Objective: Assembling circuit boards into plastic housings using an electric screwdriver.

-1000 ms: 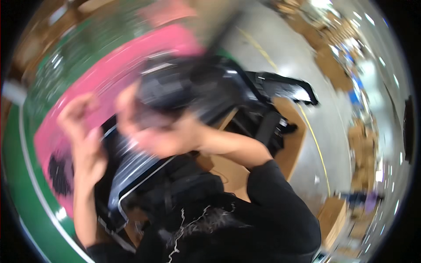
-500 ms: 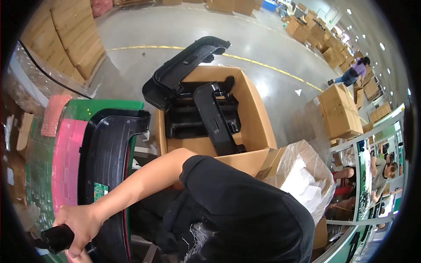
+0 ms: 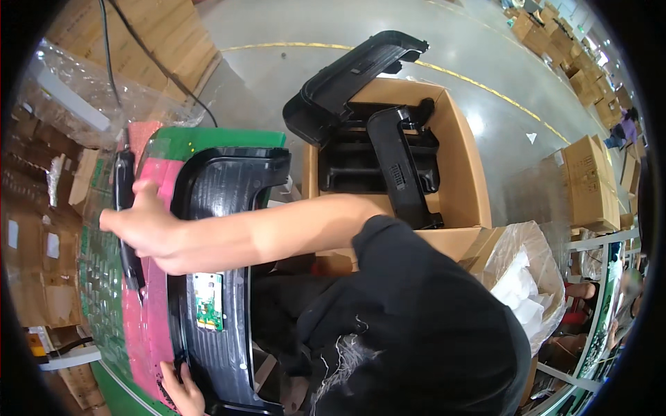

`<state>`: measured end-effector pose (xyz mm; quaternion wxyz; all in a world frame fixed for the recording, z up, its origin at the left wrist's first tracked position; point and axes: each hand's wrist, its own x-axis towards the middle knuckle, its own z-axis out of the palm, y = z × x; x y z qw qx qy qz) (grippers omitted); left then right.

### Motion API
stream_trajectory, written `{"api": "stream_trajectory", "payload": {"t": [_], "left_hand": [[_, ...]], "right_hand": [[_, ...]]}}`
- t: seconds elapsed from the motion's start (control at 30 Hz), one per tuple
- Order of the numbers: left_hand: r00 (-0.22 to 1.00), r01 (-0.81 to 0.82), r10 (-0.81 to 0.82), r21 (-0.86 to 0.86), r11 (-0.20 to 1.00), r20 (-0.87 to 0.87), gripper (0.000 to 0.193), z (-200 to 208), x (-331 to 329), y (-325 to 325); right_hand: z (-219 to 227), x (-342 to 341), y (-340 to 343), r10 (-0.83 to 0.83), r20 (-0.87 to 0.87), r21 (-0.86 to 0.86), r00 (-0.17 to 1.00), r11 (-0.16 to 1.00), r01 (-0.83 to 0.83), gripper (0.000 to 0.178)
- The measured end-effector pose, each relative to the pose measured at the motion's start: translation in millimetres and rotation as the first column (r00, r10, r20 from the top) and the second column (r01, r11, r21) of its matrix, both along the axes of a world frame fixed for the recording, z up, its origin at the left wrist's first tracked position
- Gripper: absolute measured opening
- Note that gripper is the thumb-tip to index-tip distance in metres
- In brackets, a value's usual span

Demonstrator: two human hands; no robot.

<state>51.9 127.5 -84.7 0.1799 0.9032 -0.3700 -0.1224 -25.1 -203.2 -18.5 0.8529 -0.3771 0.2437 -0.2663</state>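
A long black plastic housing (image 3: 232, 187) lies on a pink sheet (image 3: 149, 333) over a green surface. A green circuit board (image 3: 208, 301) with a white part rests inside it. A black corded electric screwdriver (image 3: 127, 256) stands upright in view beside the housing, tip toward me. My right hand (image 3: 156, 232) reaches across the housing to the screwdriver, thumb and a finger spread around its body; the other fingers are partly hidden and blurred. At the housing's near left edge is my left hand (image 3: 184, 394), fingers apart, beside small dark bits on the pink sheet.
An open cardboard box (image 3: 461, 166) with several black plastic housings (image 3: 354, 83) stands on the floor beyond. A clear bag with white wrapping (image 3: 520, 291) is at right. Stacked cartons (image 3: 163, 41) rise at far left. A person (image 3: 624, 128) is far off at right.
My right hand has moved up and away from the near left corner, where it gripped a black object. The screwdriver's body now shows upright. My left hand has come more into view.
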Motion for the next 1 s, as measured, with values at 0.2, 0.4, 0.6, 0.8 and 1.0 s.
{"api": "stream_trajectory", "payload": {"t": [0.2, 0.4, 0.6, 0.8, 1.0], "left_hand": [[0.944, 0.032, 0.108, -0.412, 0.911, 0.312, 0.056, 32.2, -81.7, 41.3], [0.710, -0.216, 0.573, -0.648, 0.730, 0.408, 0.047, 24.4, -95.8, 126.8], [0.690, -0.174, 0.574, -0.669, 0.723, 0.441, 0.042, 22.0, -59.3, 163.7], [0.686, -0.129, 0.555, -0.672, 0.729, 0.470, 0.038, 34.9, 3.2, 204.2], [0.695, -0.112, 0.570, -0.717, 0.687, 0.438, 0.036, 11.3, 65.6, 256.2]], "right_hand": [[0.1, -102.2, -120.9, -0.307, 0.522, -0.354, 0.796, 0.771, 0.529, 0.061], [-137.7, -201.7, -335.8, -0.966, 0.212, -0.976, 0.151, -0.218, -0.022, 0.072], [-274.0, -256.4, -388.7, -0.749, -0.663, -0.738, 0.002, 0.653, 0.171, 0.074], [-312.9, -262.7, -380.7, -0.607, -0.692, -0.512, 0.391, 0.794, 0.328, 0.030], [-332.7, -303.3, -395.3, -0.790, -0.537, -0.731, 0.297, 0.611, 0.304, 0.039]]}}
